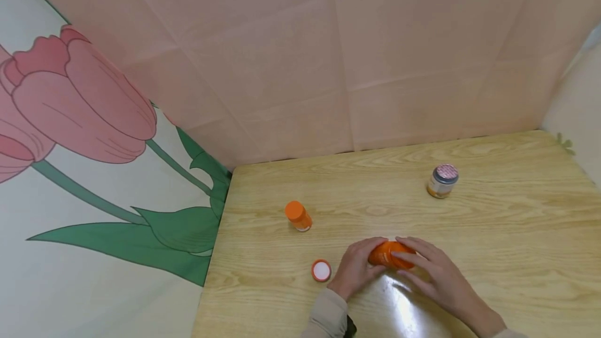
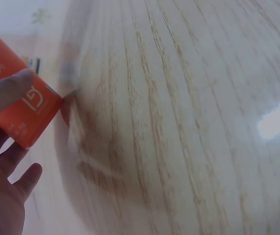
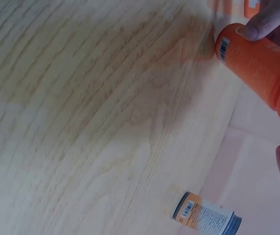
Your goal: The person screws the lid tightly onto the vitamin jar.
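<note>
An orange bottle [image 1: 386, 255] with white print is tilted on its side between the two hands. My left hand [image 1: 357, 267] grips its base end, and in the left wrist view the thumb lies across the bottle's [image 2: 22, 100] lettering. Around the top end, my right hand [image 1: 439, 273] has its fingers spread and fairly straight, with fingertips right at the orange top. The right wrist view shows a barcode on the bottle [image 3: 257, 63] and a groove below that top. A loose cap [image 1: 321, 270], white inside with an orange-red rim, lies left of my left hand.
Another orange bottle [image 1: 298, 216] stands upright with its cap on, farther back at left. A small jar [image 1: 443, 181] with a dark rim and pinkish top stands at the back right. The wooden table [image 1: 516, 223] meets a pink cloth backdrop [image 1: 291, 67].
</note>
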Tool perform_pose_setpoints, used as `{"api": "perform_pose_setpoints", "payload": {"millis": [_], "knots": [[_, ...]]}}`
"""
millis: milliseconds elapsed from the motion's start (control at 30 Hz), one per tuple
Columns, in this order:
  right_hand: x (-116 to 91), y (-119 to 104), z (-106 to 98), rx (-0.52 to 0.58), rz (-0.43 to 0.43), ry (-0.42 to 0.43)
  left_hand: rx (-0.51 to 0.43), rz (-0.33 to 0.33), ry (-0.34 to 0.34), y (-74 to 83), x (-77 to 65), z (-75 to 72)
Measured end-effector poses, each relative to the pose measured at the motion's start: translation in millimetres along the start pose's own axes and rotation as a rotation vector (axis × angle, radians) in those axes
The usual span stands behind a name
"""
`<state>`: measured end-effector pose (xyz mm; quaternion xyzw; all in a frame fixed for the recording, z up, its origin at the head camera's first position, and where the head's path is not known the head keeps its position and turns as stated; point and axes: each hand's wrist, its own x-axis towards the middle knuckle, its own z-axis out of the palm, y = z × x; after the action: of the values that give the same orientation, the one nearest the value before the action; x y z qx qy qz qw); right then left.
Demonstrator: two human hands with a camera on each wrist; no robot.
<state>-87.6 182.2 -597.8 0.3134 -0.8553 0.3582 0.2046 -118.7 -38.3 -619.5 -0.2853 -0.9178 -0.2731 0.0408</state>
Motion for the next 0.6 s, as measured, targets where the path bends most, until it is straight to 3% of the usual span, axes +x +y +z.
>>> {"api": "perform_pose_setpoints", "payload": {"millis": [200,600], "knots": [[-0.5,2.4,-3.0,-0.025,0.003,-0.025,0.017,0.013,-0.001,-0.1,-3.3,2.0],[6.7,-0.1,1.0,-0.071,0.032,0.066,0.068,0.069,0.032,-2.3,-8.3,7.4]]}}
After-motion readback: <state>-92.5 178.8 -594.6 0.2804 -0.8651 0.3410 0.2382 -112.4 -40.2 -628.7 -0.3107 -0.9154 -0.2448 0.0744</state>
